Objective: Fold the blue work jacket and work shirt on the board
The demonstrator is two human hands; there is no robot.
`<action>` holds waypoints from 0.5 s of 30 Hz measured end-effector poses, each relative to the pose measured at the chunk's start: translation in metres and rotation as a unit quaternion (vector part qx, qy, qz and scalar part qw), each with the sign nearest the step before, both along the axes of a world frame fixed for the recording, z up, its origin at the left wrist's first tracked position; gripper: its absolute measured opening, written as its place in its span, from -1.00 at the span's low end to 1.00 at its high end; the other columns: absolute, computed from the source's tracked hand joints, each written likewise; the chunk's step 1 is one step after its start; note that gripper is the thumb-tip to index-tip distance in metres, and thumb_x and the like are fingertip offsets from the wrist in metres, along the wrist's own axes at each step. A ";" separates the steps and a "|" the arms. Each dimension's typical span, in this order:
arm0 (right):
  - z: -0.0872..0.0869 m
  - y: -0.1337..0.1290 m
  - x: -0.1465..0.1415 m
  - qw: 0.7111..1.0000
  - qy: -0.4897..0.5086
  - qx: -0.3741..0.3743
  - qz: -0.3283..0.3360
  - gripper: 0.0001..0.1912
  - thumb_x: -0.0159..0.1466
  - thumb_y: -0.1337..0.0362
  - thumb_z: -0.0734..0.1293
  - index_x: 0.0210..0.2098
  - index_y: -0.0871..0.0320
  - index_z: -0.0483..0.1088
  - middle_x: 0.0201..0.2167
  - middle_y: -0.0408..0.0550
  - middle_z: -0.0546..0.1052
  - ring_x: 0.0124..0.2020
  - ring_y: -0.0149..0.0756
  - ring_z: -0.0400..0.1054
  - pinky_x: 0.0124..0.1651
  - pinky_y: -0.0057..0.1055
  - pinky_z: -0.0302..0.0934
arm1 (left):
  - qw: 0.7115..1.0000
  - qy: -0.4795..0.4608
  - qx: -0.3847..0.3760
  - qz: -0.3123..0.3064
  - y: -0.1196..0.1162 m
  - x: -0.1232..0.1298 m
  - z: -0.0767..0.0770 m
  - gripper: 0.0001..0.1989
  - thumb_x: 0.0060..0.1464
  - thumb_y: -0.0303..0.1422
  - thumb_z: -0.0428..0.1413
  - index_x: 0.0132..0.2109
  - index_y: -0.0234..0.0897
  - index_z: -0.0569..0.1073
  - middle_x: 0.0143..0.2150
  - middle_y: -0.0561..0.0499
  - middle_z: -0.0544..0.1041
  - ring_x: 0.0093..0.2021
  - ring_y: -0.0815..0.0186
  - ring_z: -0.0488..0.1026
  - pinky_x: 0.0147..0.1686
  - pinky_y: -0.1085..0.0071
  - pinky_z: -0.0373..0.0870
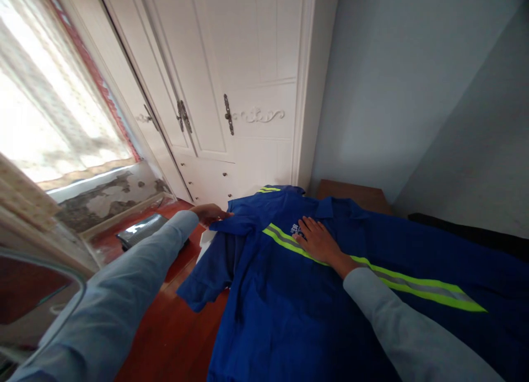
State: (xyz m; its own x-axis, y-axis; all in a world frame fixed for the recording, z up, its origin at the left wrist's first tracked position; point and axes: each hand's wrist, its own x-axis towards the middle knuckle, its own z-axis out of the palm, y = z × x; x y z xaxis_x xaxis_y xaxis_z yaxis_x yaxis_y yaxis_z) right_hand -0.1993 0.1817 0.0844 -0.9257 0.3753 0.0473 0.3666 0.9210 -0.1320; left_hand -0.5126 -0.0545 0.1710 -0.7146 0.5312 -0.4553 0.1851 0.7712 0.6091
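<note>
A blue work jacket (281, 316) with a yellow-green and grey reflective stripe lies spread out in front of me. White lettering shows on its chest. My left hand (210, 213) pinches the edge of the jacket near the left shoulder and sleeve. One short sleeve hangs down below that hand, over the red floor. Flat on the chest, beside the lettering and over the stripe, rests my right hand (318, 240) with its fingers stretched out. The collar stands just beyond it.
A white wardrobe (260, 46) with dark metal handles stands ahead. Behind the jacket is a brown wooden piece of furniture (355, 193) against the grey wall. A dark flat object (142, 231) sits on the red floor (173, 327) at left, below a curtained window (53, 90).
</note>
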 end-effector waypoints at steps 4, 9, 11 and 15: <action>0.000 0.000 0.000 1.000 -0.009 0.009 -0.005 -0.21 0.47 -0.10 -0.04 0.45 0.36 0.05 0.49 0.22 0.06 0.51 0.00 -0.12 0.49 -0.04 -0.18 | 0.997 -0.061 0.030 0.020 0.006 0.009 -0.003 -0.52 -0.55 -0.18 0.55 -0.52 -0.30 0.50 -0.51 -0.14 0.59 -0.51 0.15 0.50 -0.55 0.31 0.45; 0.001 0.000 0.000 1.000 -0.014 0.007 -0.006 -0.21 0.47 -0.11 -0.06 0.45 0.34 0.05 0.49 0.22 0.05 0.51 -0.01 -0.13 0.49 -0.03 -0.19 | 0.987 -0.012 0.147 0.061 0.006 0.003 0.007 -0.56 -0.41 -0.25 0.51 -0.36 -0.33 0.55 -0.38 -0.11 0.63 -0.37 0.18 0.56 -0.37 0.32 0.54; 0.000 0.000 0.000 1.000 -0.011 0.002 -0.005 -0.20 0.46 -0.12 -0.08 0.45 0.34 0.06 0.49 0.22 0.06 0.51 -0.02 -0.13 0.49 -0.03 -0.18 | 0.976 0.050 0.193 0.087 0.007 -0.005 0.011 -0.47 -0.30 -0.21 0.47 -0.15 -0.33 0.55 -0.29 -0.09 0.64 -0.31 0.21 0.57 -0.34 0.37 0.52; -0.001 0.001 0.000 1.000 0.001 -0.003 -0.001 -0.18 0.45 -0.14 -0.08 0.45 0.33 0.07 0.49 0.21 0.07 0.51 -0.01 -0.12 0.49 -0.02 -0.17 | 0.957 0.160 0.216 0.113 0.015 -0.013 0.005 -0.39 -0.09 -0.16 0.38 0.09 -0.29 0.47 -0.16 -0.09 0.63 -0.23 0.24 0.56 -0.38 0.44 0.46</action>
State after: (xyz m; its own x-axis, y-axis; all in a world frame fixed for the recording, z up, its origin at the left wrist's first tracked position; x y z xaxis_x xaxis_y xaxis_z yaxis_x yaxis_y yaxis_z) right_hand -0.1990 0.1831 0.0830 -0.9251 0.3768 0.0471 0.3677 0.9198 -0.1374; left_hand -0.5259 -0.0397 0.1762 -0.8997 0.4352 0.0329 0.2735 0.5035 0.8196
